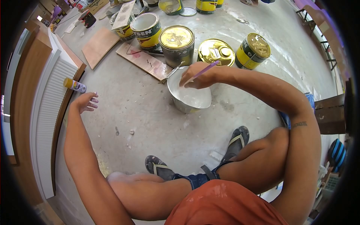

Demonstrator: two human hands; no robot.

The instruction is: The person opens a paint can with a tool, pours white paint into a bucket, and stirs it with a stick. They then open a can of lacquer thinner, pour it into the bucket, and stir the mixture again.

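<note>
Purple plastic, by its look, is what I have in my right hand (pixel 197 75): a thin stick (pixel 210 67), pinched between bent fingers, though how the thumb closes on it I cannot tell. Its long axis slants from the upper end, beyond my knuckles on the right, down and left to the lower end among my fingertips. Those fingertips hang inside the mouth of the pot (pixel 183 106), over the white paint (pixel 197 98); whether they touch it, I cannot tell. The paint lies below my grip and spreads towards my body, and the right arm is plainly the nearer one, bent around from my side.

My left hand (pixel 87 102) is well apart from the pot, off to its left, fingers spread and holding nothing, just beside a yellow-capped can (pixel 77 85). Past the pot, on its far side, stand a lidded tin (pixel 177 47) and a gold-topped tin (pixel 216 52), with a board (pixel 144 63) to their left.
</note>
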